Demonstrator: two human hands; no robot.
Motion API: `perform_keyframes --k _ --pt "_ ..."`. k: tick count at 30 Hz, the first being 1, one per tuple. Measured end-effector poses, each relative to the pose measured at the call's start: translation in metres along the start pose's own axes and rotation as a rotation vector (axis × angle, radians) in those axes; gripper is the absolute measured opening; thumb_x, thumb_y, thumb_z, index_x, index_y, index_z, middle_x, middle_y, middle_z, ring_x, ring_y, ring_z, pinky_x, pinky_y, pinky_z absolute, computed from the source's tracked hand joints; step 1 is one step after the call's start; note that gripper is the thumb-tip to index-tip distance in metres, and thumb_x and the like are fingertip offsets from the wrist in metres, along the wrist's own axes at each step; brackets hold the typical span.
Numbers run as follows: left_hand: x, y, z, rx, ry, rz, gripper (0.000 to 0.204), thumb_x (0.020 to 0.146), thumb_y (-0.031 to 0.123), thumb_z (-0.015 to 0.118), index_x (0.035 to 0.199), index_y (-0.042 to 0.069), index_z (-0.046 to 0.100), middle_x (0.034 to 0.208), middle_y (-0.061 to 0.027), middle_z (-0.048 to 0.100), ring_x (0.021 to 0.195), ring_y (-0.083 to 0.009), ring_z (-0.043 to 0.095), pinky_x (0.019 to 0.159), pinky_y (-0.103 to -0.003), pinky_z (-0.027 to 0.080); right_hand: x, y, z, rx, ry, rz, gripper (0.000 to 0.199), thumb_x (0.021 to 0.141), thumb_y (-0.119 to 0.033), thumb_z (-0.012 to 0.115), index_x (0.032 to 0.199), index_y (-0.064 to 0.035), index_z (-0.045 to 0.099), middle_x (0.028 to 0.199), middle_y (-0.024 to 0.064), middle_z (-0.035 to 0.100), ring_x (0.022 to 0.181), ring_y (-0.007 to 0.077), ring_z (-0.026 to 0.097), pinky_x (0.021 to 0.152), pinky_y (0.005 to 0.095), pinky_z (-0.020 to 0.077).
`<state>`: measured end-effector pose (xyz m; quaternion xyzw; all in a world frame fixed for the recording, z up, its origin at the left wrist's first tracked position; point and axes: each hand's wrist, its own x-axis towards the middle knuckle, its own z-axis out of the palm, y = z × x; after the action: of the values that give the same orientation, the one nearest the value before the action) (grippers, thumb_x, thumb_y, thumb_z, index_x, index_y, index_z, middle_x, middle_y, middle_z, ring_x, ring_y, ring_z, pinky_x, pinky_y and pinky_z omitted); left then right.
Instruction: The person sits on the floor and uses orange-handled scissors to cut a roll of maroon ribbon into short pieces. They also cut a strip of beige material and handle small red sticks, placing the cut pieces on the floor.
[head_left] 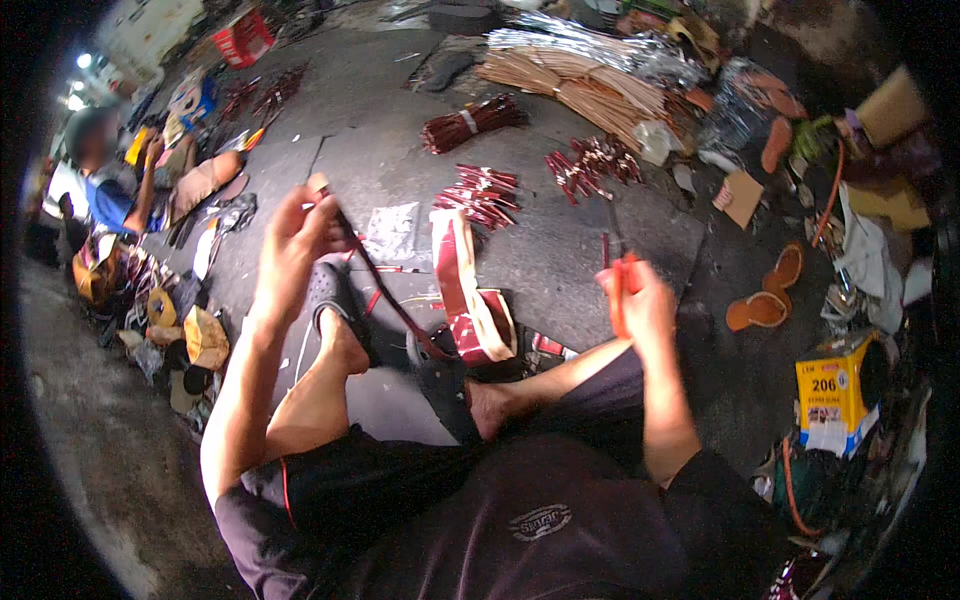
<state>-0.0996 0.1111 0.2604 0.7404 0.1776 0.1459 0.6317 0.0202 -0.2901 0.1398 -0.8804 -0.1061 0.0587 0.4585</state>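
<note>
Head mount: I look from the wearer's head, left fisheye of two.
Facing: downward, shirt (600, 490) at 6 o'clock, dark-red bundle (470, 124) at 12.
Range: left hand (298, 228) near at 10 o'clock, right hand (642, 302) near at 3.

A folded band (453, 275) is between the left hand (300, 235) and right hand (640, 300). Beyond it, a left cluster (478, 195) and right cluster (593, 168) of short strips lie on the floor (380, 100), a tied bundle (472, 122) behind the left, a larger bundle (570, 80) behind the right. Sandals (758, 312) lie rightward, a can (845, 385) nearer.
</note>
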Motion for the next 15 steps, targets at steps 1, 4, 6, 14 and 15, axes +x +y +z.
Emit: perform_keyframes --k 1,4,6,14,15 --pt "-0.003 0.004 0.000 0.000 0.005 -0.003 0.014 0.100 0.020 0.055 0.106 0.008 0.054 0.083 -0.0019 0.059 0.073 -0.0109 0.062 0.069 -0.027 0.055 0.008 0.032 -0.023 -0.282 0.092 0.031 0.033 0.091 -0.028 0.061 0.111 -0.0024 0.064 0.102 0.0135 0.072 0.088 0.0269 0.069 0.077 0.0369 0.0549" --pt "-0.014 0.007 -0.003 0.027 0.022 -0.020 0.014 0.099 0.021 0.058 0.107 0.010 0.054 0.082 0.0000 0.058 0.073 -0.0109 0.061 0.069 -0.028 0.055 0.015 0.135 -0.088 -0.744 0.182 0.090 0.044 0.085 -0.034 0.068 0.119 -0.0060 0.064 0.118 0.0179 0.066 0.107 0.0354 0.064 0.091 0.0428 0.0508" --pt "-0.020 0.014 0.004 0.022 0.054 -0.063 0.015 0.098 0.022 0.058 0.106 0.010 0.054 0.085 -0.0004 0.060 0.075 -0.0104 0.061 0.069 -0.027 0.054 0.010 0.181 -0.117 -0.812 0.133 0.187 0.052 0.081 -0.030 0.075 0.125 -0.0054 0.062 0.121 0.0216 0.064 0.114 0.0345 0.061 0.097 0.0420 0.0480" --pt "-0.016 0.021 0.040 0.116 -0.102 -0.018 0.015 0.099 0.019 0.059 0.102 0.004 0.058 0.087 -0.0022 0.065 0.074 -0.0106 0.062 0.071 -0.026 0.053 0.015 0.168 -0.068 -0.368 0.386 0.035 0.033 0.084 -0.032 0.074 0.102 -0.0041 0.069 0.095 0.0152 0.068 0.089 0.0287 0.067 0.079 0.0408 0.0524" --pt "-0.018 0.017 0.043 0.166 -0.125 0.000 0.015 0.099 0.018 0.059 0.101 0.004 0.060 0.086 -0.0020 0.065 0.075 -0.0103 0.062 0.071 -0.026 0.053 0.021 0.115 -0.036 0.004 0.233 0.071 0.027 0.091 -0.027 0.070 0.103 -0.0034 0.067 0.092 0.0107 0.071 0.082 0.0189 0.067 0.073 0.0334 0.0539"
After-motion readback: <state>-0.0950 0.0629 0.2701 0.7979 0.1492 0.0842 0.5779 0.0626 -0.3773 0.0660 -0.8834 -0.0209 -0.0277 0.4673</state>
